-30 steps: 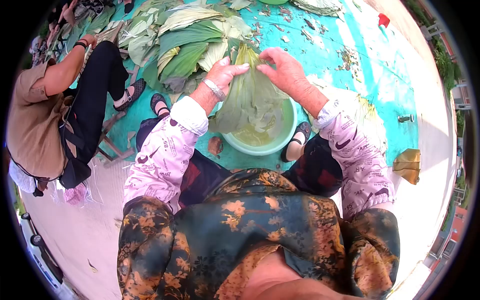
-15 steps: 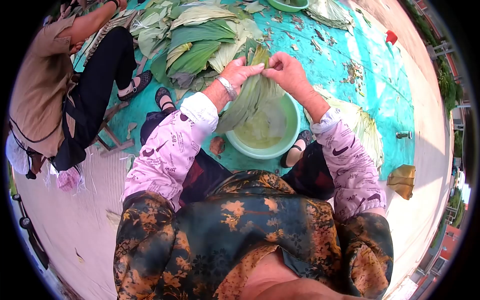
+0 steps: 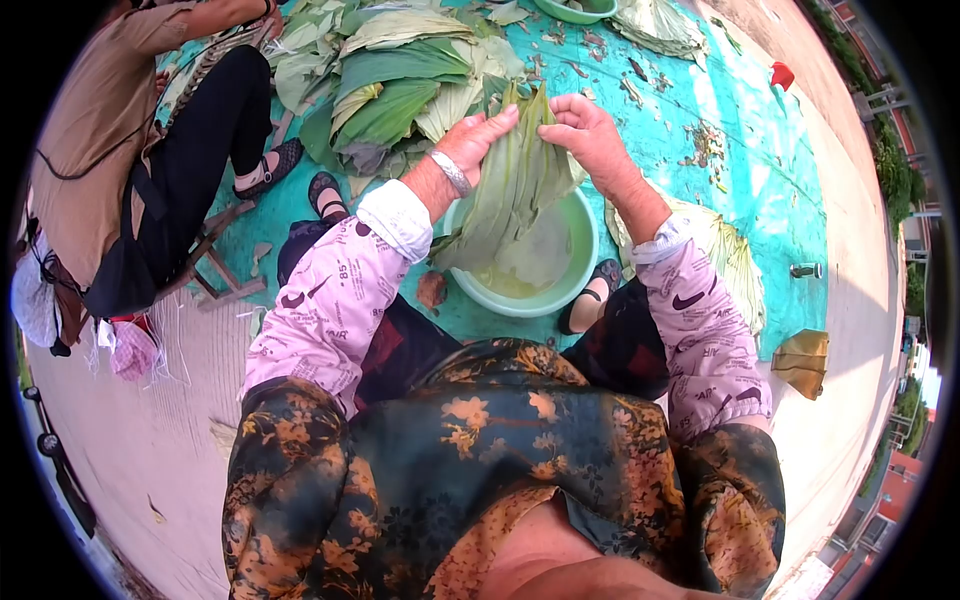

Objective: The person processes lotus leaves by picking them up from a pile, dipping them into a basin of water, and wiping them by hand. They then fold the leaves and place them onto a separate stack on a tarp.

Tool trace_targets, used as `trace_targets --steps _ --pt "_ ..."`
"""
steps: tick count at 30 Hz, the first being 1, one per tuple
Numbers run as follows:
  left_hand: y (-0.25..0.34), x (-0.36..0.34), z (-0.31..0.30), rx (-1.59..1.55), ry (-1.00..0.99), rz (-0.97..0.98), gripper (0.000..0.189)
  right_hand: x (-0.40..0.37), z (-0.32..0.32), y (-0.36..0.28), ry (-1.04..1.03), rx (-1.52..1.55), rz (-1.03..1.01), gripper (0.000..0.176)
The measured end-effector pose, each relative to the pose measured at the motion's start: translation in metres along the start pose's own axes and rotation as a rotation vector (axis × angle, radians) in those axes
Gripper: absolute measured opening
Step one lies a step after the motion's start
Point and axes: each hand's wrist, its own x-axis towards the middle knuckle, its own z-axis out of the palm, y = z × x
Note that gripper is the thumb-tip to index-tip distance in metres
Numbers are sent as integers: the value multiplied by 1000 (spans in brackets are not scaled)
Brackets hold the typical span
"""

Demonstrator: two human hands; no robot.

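Observation:
A large, limp green leaf hangs between my two hands, partly over a pale green basin of cloudy, yellowish water. My left hand is closed on the leaf's left upper side, thumb on top, with a silver bracelet at the wrist. My right hand pinches the leaf's right upper edge between thumb and curled fingers. Behind my left hand lies a heap of flat green leaves. To the right of the basin, another pile of pale leaves lies partly behind my right forearm.
A turquoise tarp with leaf scraps covers the ground. At left, a person sits on a low wooden stool. A second green basin stands at the far edge. A can and a brown folded piece lie at right.
My hands have moved apart, my right hand going right and slightly up, and the leaf is spread wider between them. The person at left has shifted slightly, with the arm raised.

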Motion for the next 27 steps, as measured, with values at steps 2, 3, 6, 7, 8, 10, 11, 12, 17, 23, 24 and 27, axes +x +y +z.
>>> trace_targets --steps 2,3,6,7,8,10,11,12,17,23,24,27 --pt "1 1 -1 10 32 -5 37 0 -3 0 -77 21 25 22" --pt "0 1 -2 14 49 -8 37 0 -5 2 -117 31 38 24" --pt "0 -1 0 7 60 -4 37 1 -8 1 -147 3 48 23" --pt "0 -1 0 -11 33 -5 38 1 -7 2 -144 19 47 23" --pt "-1 0 -2 -29 7 -7 39 1 -7 3 -140 34 46 22" --pt "-2 3 -4 -45 -29 -10 40 1 -7 4 -126 61 49 22" --pt "-1 3 -4 -42 -39 -11 41 0 -7 3 -116 72 52 23" --pt "0 3 -4 -39 -49 -13 42 -1 -7 2 -105 83 56 23" --pt "0 0 0 -70 -43 1 44 -3 0 6 -16 -47 -80 25" --pt "-3 7 -6 -75 -2 4 41 -4 4 8 244 -597 -258 29" --pt "-4 8 -6 -78 -1 4 40 -4 4 9 270 -691 -281 30" --pt "-6 12 -10 -88 -12 1 40 -6 6 4 288 -786 -243 31"
